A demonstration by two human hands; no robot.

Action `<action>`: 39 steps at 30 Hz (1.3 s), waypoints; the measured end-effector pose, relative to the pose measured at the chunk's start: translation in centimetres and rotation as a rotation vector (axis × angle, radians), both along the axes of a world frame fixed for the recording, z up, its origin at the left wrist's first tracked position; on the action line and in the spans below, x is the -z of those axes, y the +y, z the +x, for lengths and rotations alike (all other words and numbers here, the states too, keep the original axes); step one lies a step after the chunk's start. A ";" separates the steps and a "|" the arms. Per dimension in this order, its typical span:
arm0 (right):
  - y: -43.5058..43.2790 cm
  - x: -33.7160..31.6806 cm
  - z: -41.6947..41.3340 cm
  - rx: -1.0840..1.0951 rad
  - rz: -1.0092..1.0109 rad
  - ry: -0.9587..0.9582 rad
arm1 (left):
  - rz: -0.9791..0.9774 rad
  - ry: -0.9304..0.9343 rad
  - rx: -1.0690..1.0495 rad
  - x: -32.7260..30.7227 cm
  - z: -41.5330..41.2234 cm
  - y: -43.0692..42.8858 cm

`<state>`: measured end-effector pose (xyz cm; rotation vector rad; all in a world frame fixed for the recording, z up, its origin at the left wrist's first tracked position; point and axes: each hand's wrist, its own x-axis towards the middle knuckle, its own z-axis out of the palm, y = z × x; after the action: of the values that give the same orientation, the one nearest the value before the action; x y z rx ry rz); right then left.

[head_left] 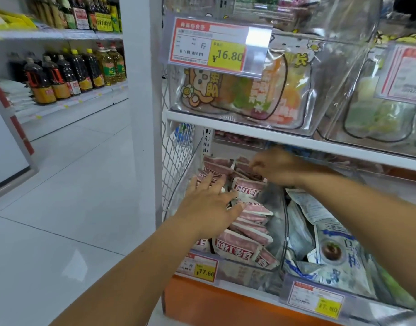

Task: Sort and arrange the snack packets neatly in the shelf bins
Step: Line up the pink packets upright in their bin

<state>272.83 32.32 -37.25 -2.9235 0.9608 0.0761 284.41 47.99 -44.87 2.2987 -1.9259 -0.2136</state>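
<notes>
Single view, head-worn wide-angle camera. Position: standing height, close to a shelf unit [284, 140], within arm's reach of its lower tier. Facing: forward and down, angled slightly right into the clear bins [280, 231]; both forearms enter from the bottom edge. Left portion looks along a tiled aisle floor [68, 184] to a farther shelf of oil bottles [70, 71]. Edges show wide-angle curvature. No second view.

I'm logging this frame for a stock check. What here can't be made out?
Head view:
- Right hand fingertips: blurred among the pink packets, so grip unclear.
- Packets under the left hand: covered by it.
- Right upper bin: contents blurred, cut off by the frame edge.
</notes>
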 end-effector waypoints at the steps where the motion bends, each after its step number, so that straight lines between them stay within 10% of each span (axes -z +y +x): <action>1: -0.4 0.6 0.6 0.002 -0.020 0.023 | -0.018 -0.002 -0.002 0.1 0.0 0.0; 20: -2.4 2.9 2.9 -0.160 -0.158 0.264 | -0.184 -0.054 -0.106 1.1 1.7 -3.7; 25: -2.5 2.1 1.7 -0.114 -0.048 -0.008 | -0.235 -0.063 -0.093 1.1 1.7 -3.5; 39: -1.7 1.4 1.7 -0.076 -0.271 0.458 | -0.209 -0.006 -0.088 1.2 1.9 -3.4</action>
<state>274.50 30.59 -38.65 -3.2670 0.9732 0.6989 286.30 44.59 -46.09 2.2411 -1.7524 0.0048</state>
